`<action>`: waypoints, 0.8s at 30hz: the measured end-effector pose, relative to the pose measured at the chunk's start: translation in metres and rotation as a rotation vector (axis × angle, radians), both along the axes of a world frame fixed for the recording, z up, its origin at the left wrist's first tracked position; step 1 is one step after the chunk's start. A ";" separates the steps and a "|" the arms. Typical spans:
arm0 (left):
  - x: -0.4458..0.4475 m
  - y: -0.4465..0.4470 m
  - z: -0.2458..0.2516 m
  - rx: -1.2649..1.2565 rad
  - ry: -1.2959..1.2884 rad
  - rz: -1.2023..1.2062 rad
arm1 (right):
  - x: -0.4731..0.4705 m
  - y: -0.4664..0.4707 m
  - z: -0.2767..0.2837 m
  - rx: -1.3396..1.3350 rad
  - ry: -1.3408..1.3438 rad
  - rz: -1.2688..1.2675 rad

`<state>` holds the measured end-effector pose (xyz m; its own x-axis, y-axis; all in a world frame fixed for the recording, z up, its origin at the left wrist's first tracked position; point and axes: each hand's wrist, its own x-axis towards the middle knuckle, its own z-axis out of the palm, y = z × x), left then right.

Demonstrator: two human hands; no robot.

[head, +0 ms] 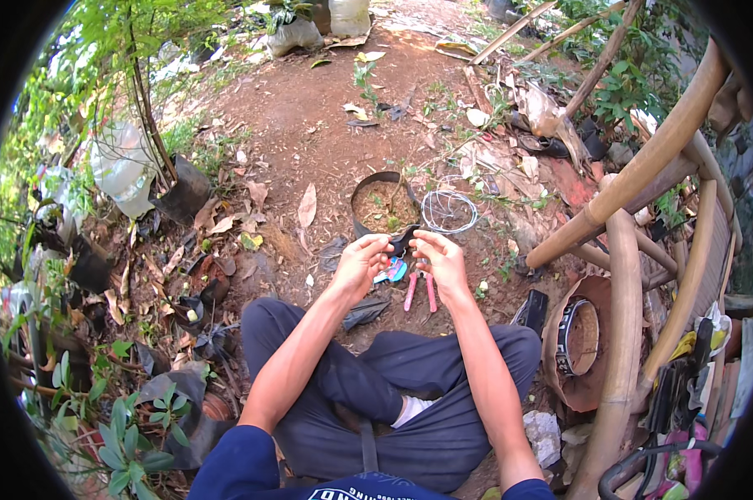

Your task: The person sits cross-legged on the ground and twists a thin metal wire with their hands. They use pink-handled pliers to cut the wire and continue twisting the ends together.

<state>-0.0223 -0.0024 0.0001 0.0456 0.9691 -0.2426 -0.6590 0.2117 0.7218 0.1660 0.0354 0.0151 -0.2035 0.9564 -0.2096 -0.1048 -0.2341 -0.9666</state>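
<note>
My left hand (pixel 365 261) and my right hand (pixel 440 259) are raised in front of me, a short way apart, thumbs and fingertips drawn together. Any thin thing pinched in them is too small to make out. Between and behind them shows a fold of black plastic (pixel 404 240), at the near rim of a round black planting bag (pixel 355 209). Brown soil mix (pixel 376 209) and a thin plant stem fill the bag. A coil of thin pale wire (pixel 449 211) lies just right of it. Below my hands are pliers with red handles (pixel 421 292) and a blue and pink packet (pixel 393 271), partly hidden.
A bamboo frame (pixel 626 312) rises at my right. Near it are a black case-like object (pixel 532 310) and a brown round container (pixel 554 369) with a belt-like ring (pixel 579 337). Bagged plants (pixel 186 190) line the left. Dry leaves (pixel 307 205) litter the earth.
</note>
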 end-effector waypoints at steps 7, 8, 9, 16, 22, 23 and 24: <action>0.004 0.000 0.001 0.121 0.322 0.138 | -0.002 -0.005 0.008 0.003 -0.090 0.085; 0.005 0.000 0.002 0.166 0.420 0.174 | -0.003 -0.006 0.009 0.016 -0.094 0.095; 0.006 0.000 0.004 0.176 0.531 0.202 | -0.004 -0.006 0.010 0.008 -0.112 0.095; 0.016 -0.008 0.019 0.456 0.925 0.256 | -0.012 -0.016 0.016 -0.014 0.070 0.087; 0.020 -0.009 0.019 0.801 1.298 0.312 | -0.005 -0.017 0.016 -0.195 0.181 0.046; 0.020 -0.009 0.019 0.813 1.311 0.322 | -0.004 -0.016 0.016 -0.174 0.189 0.059; 0.020 -0.009 0.019 0.823 1.324 0.334 | -0.003 -0.014 0.016 -0.163 0.191 0.069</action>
<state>-0.0018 -0.0110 0.0190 0.0054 0.7725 0.6350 0.5631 -0.5271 0.6365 0.1634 0.0212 0.0311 -0.3175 0.8957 -0.3112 -0.2605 -0.3979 -0.8796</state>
